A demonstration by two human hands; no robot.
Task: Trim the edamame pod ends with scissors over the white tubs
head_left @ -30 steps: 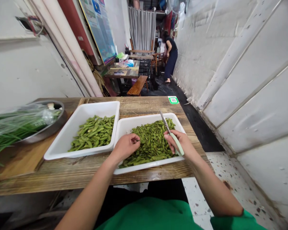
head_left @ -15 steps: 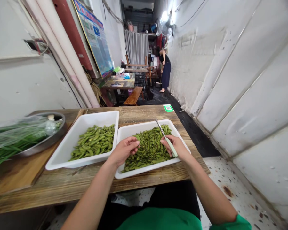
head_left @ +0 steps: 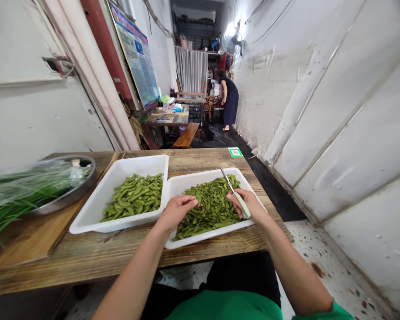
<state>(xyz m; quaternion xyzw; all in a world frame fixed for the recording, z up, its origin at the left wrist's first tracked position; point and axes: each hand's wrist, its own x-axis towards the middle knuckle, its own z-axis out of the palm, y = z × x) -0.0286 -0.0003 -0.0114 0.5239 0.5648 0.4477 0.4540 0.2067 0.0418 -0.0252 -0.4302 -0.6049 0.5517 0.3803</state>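
Observation:
My right hand point(head_left: 248, 205) is wrapped around the pale green handle of a pair of scissors point(head_left: 240, 202), whose metal blades point up and away over the right white tray point(head_left: 183, 242). Loose green edamame pods point(head_left: 213, 206) cover much of that tray. Over its left side, my left hand point(head_left: 180, 211) is closed, with thumb and fingertips pinched together; what they hold, if anything, is hidden against the pods. To the left, a deeper white tray point(head_left: 86, 220) contains a heap of plumper-looking edamame pods point(head_left: 135, 195).
A metal basin point(head_left: 65, 198) with bagged green stalks point(head_left: 23, 191) stands at the left, beside a wooden board point(head_left: 26, 242) on the wooden table point(head_left: 126, 260). A QR-code card point(head_left: 235, 152) lies at the far edge. Further back are a bench point(head_left: 186, 135) and a stooping person point(head_left: 230, 100).
The view has shifted slightly, so the table and trays appear a little further right. Both my hands keep nearly the same pose. The person at the back bends lower.

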